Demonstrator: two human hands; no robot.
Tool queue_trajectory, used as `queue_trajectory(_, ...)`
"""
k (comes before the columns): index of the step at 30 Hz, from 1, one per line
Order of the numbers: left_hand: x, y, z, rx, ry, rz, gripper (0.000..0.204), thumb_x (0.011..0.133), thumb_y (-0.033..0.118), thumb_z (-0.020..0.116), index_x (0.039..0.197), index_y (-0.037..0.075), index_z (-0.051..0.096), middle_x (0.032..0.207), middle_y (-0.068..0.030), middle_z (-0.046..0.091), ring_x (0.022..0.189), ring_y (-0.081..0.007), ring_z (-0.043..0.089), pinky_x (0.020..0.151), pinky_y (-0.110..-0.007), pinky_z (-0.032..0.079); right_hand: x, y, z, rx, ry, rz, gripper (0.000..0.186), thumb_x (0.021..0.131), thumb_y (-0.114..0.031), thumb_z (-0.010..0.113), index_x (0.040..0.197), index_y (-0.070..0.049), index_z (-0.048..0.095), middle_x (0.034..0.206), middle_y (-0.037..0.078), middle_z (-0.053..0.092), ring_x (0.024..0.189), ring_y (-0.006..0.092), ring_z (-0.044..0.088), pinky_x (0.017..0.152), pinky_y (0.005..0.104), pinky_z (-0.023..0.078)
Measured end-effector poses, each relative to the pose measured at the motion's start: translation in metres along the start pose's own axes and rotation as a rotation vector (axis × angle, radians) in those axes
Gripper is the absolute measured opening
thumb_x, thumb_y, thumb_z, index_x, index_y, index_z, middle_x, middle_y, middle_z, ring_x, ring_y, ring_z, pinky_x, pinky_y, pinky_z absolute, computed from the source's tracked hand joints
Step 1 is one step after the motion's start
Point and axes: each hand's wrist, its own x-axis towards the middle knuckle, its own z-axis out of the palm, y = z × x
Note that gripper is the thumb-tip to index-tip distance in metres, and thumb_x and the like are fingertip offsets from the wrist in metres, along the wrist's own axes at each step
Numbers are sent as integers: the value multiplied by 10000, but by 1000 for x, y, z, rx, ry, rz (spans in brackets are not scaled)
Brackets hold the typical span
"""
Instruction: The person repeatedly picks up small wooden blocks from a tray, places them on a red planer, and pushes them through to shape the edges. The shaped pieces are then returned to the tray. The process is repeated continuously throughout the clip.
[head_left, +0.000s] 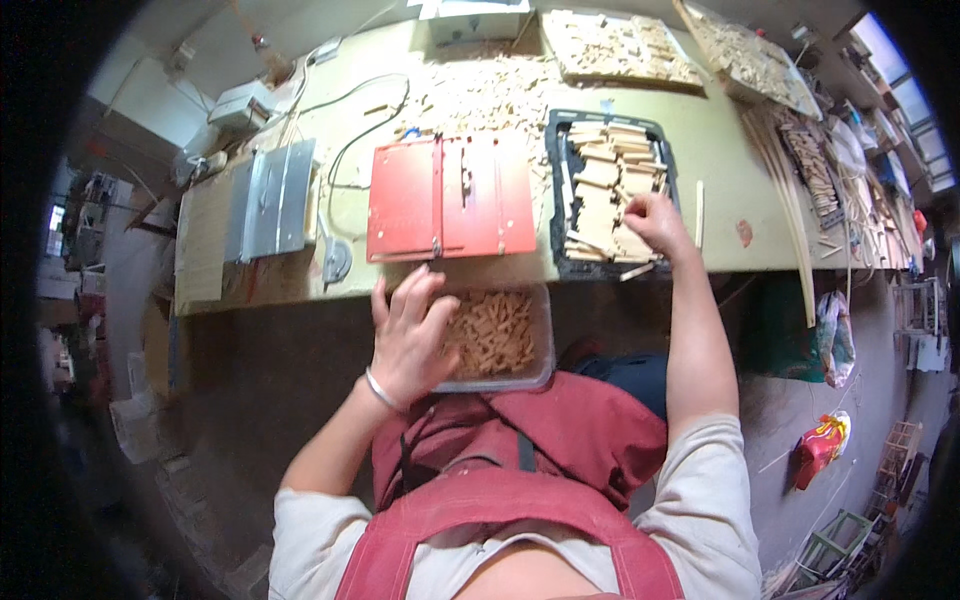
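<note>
My left hand point(408, 330) is open, fingers apart and curved, just in front of the red board point(400, 200) and over a clear plastic tub point(495, 335) of small brown wooden pieces. The red board has a metal bar and a narrow slot with small bits on it. My right hand point(650, 222) is closed in a pinch over a black tray point(670, 180) holding many pale wooden sticks and blocks point(595, 170); what its fingertips hold is hidden. A loose stick point(700, 215) lies right of the tray.
The pale bench point(735, 180) holds a grey metal board point(270, 200), cable, scattered offcuts, two boards heaped with wood pieces point(625, 50) at the back and long strips point(785, 215) at right. My lap is under the tub. Bags point(833, 340) and a red item point(820, 450) are low at right.
</note>
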Motion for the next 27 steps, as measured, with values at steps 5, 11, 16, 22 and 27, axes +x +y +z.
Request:
queue_trajectory(5,-41,-1,39,-191,-11,-145,526,779,149,800,1274,105,628,1408,-154,549,1426,-357,482,1231,-638,228,1,13,-2,-191,279,97,207,880,-160,665,1025,-64,778,1042,176,775,1005,363,739,957,480,565)
queue_trajectory(11,-70,-4,58,-291,-14,-293,509,801,119,765,1285,53,622,1338,-167,597,1316,-366,551,1211,-600,279,30,37,-3,-338,373,-10,269,882,-98,667,1140,-71,737,1171,160,709,1135,361,666,1006,482,527)
queue_trajectory(16,-85,-6,64,-308,-56,-354,485,807,107,750,1270,38,625,1287,-176,617,1266,-375,571,1188,-572,314,73,46,-11,-452,439,-145,392,840,-47,663,1225,-100,708,1220,96,675,1189,323,621,1024,466,510)
queue_trajectory(22,-93,-9,72,-321,-93,-383,459,815,117,750,1253,54,627,1239,-166,610,1222,-366,573,1161,-586,329,124,39,-15,-546,265,-121,575,859,16,611,1412,-145,617,1469,75,600,1396,277,522,1136,472,451)
queue_trajectory(27,-92,-10,78,-333,-121,-396,438,815,127,757,1232,66,636,1198,-160,601,1188,-369,571,1146,-579,335,143,31,-14,-590,112,-18,586,828,-1,696,1393,-136,623,1419,97,584,1388,296,510,1178,467,433)
